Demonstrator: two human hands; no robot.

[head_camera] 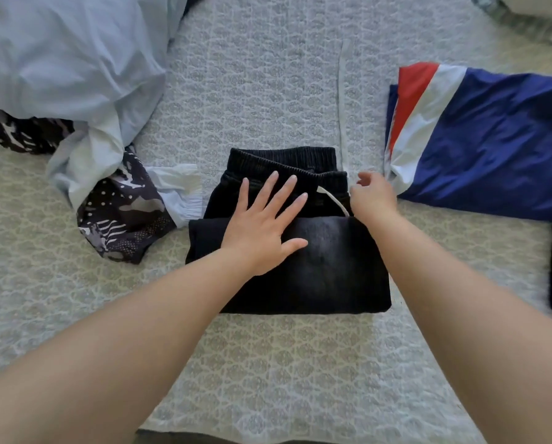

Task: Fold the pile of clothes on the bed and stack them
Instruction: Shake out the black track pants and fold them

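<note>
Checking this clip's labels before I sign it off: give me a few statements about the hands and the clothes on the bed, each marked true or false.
1. The left hand lies flat with spread fingers on the folded black trousers. True.
2. The right hand holds the blue, white and red garment up off the bed. False: that garment lies on the bedspread, and the right hand is at the trousers' waistband edge by the white drawstring.
3. The trousers are spread out full length. False: they are folded, lower part doubled over towards the waistband.
4. A light blue garment lies unfolded at the far left, over a dark patterned garment. True.
</note>
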